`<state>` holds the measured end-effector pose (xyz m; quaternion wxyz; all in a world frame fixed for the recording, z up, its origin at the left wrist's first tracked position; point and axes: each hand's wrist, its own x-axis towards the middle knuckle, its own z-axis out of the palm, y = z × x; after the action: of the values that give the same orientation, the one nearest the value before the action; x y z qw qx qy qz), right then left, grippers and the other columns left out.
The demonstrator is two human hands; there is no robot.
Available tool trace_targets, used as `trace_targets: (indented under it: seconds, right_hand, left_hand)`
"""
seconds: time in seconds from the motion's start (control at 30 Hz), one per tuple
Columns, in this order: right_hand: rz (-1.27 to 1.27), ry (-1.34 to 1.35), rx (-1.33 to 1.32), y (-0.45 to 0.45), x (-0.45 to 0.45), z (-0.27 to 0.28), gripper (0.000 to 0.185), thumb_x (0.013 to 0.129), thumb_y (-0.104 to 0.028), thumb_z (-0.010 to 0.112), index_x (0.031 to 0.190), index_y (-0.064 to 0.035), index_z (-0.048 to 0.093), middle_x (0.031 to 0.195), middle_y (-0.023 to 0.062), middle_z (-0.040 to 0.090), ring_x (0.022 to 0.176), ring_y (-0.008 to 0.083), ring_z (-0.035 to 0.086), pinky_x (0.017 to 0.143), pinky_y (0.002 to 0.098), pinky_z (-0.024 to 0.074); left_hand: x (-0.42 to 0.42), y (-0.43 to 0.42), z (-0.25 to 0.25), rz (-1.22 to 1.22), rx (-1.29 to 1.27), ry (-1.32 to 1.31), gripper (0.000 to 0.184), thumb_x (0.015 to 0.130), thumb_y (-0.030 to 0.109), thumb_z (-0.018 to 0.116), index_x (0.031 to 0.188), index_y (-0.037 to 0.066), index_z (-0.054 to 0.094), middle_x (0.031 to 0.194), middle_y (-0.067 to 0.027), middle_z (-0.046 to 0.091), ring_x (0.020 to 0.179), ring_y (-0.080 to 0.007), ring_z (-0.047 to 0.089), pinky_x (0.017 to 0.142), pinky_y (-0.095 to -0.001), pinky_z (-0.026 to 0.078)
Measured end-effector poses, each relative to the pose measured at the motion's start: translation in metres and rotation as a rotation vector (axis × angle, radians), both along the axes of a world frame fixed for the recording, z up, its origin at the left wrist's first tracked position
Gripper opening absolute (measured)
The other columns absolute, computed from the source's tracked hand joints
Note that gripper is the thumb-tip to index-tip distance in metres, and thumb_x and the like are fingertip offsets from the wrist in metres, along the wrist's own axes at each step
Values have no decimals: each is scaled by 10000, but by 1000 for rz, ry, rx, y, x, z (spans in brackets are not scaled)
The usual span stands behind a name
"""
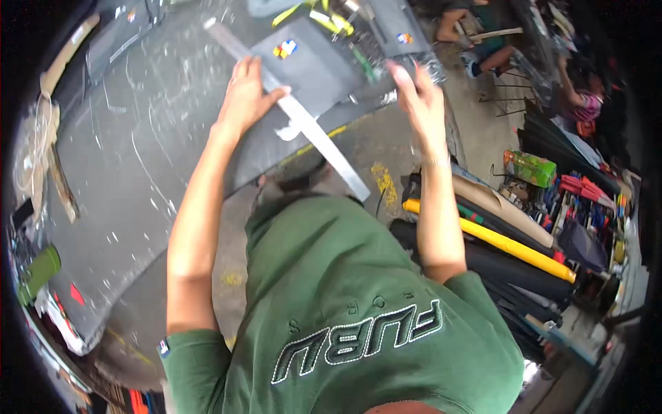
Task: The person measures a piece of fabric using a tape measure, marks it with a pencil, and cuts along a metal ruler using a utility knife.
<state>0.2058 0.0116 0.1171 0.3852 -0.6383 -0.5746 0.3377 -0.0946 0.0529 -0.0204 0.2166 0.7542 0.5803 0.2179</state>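
A long metal ruler (321, 141) lies slantwise over a dark grey panel (310, 69) on the table, its near end jutting past the table edge toward my shirt. My left hand (245, 96) holds the ruler down, fingers on its far part and thumb across it. The panel bears a small red, yellow, white and blue emblem (284, 49). My right hand (422, 103) is raised to the right of the panel, by the table's edge. Its fingers look apart but are slightly blurred, and I make out nothing held in them.
The dark, scratched table (138, 138) spreads to the left. Another dark panel (400, 31) and yellow straps (331, 21) lie at the far side. Rolls of material, including a yellow one (496, 241), lie to the right. Two people sit at the upper right.
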Motion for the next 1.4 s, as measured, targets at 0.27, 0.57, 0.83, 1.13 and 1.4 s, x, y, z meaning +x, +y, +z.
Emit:
trace_targets:
  seconds: [0.27, 0.57, 0.83, 1.13, 1.4]
  right_hand:
    - [-525, 1688, -195, -120, 142, -99, 238, 1015, -162, 702, 1180, -10, 622, 994, 155, 711, 882, 224, 713, 759, 307, 631]
    - [181, 1434, -499, -155, 112, -74, 374, 973, -40, 632, 1343, -63, 583, 1046, 68, 672, 944, 216, 667, 881, 398, 570]
    - [239, 786, -459, -169, 137, -94, 473, 1084, -432, 537, 824, -57, 661, 791, 51, 660, 885, 165, 643, 865, 326, 471]
    - [267, 593, -489, -158, 140, -117, 483, 1093, -458, 539, 835, -60, 633, 665, 0, 577, 598, 93, 546, 562, 256, 419]
    - [195, 490, -484, -148, 107, -113, 441, 1090, -429, 555, 837, -72, 616, 679, -5, 563, 594, 84, 514, 555, 266, 396]
  left_hand:
    - [1, 3, 240, -295, -29, -694, 538, 1044, 353, 671, 1464, 26, 592, 1446, -100, 628, 1330, -216, 580, 1165, -356, 401]
    - [88, -128, 451, -1057, 808, -266, 628, 1085, 497, 483, 1462, 2, 564, 1459, -151, 613, 1375, -267, 555, 1189, -425, 394]
    - [148, -197, 456, -1190, 935, -113, 589, 1073, 474, 510, 1443, 20, 572, 1452, -129, 616, 1365, -252, 557, 1174, -424, 409]
    - [147, -238, 444, -1081, 1004, -46, 545, 1060, 447, 541, 1421, 40, 581, 1444, -104, 619, 1353, -234, 560, 1156, -423, 427]
    - [107, -238, 434, -1046, 1069, -65, 509, 1049, 424, 567, 1401, 58, 588, 1437, -82, 621, 1343, -219, 562, 1141, -422, 442]
